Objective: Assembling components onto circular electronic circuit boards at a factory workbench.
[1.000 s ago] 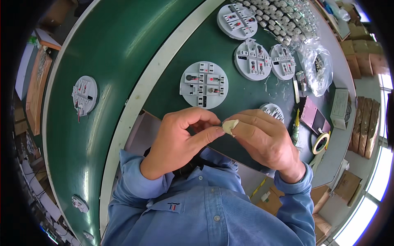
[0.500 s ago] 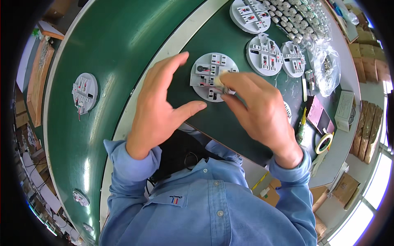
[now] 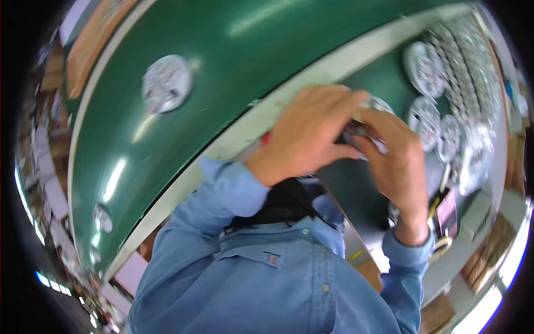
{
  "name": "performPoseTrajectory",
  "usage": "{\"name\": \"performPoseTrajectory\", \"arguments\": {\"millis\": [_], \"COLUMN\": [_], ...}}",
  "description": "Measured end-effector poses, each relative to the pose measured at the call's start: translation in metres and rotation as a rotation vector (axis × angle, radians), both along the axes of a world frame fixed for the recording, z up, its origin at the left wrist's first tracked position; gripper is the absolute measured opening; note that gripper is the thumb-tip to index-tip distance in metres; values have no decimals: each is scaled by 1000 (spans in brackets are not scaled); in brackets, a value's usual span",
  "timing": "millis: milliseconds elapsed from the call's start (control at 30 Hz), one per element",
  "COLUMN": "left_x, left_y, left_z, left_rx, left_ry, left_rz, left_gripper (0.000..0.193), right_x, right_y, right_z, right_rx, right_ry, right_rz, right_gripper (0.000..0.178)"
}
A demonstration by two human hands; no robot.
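Note:
My right hand pinches a small dark part, smeared by motion, so its kind cannot be told. My left hand reaches in from the other side, thumb and fingers apart around that part; whether it touches the part is unclear. Past my right fingers shows the rim of a white round plate, mostly hidden by my hands. To the right of it lie more white round plates with small fittings, among them one plate and a farther one.
A green belt with a pale rail runs along the left, carrying several white round plates, one of them large. At the far right are rows of small clear-wrapped parts, a plastic bag, a pink panel and a tape roll.
The whole view has swung, so belt and table appear turned and shifted. My left hand has come over to my right hand, and both now meet around the small part.

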State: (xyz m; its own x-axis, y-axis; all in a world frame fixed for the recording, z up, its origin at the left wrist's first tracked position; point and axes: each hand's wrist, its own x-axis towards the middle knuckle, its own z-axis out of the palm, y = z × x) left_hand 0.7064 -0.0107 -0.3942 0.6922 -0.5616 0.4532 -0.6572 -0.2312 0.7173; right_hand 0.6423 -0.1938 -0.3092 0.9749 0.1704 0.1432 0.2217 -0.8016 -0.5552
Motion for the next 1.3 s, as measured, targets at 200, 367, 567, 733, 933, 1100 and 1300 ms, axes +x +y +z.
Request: {"name": "performPoseTrajectory", "arguments": {"millis": [200,367,567,733,933,1100,1300], "left_x": [-6,-7,-6,-7,-7,3,-2], "left_y": [5,4,-4,-3,-7,-2,-24], "left_z": [-3,3,5,6,-2,-9,7], "left_rx": [-59,-47,-49,-14,-85,-51,23], "left_ry": [-18,-1,-2,-51,72,125,75], "left_rz": [31,64,14,40,-90,-101,-56], "left_gripper": [91,89,86,85,66,64,83], "right_x": [-10,-5,-15,-32,-177,-217,-251], "right_y": [26,6,-4,-11,-92,-110,-121], "right_z": [10,-1,-19,7,15,-1,-15], "right_rx": [-181,85,-48,14,-85,-406,-401], "right_ry": [-11,131,-176,-120,-42,67,310], "right_rz": [7,-151,16,-54,-1029,-1150,-1152], "right_gripper": [37,35,34,35,51,52,49]}}
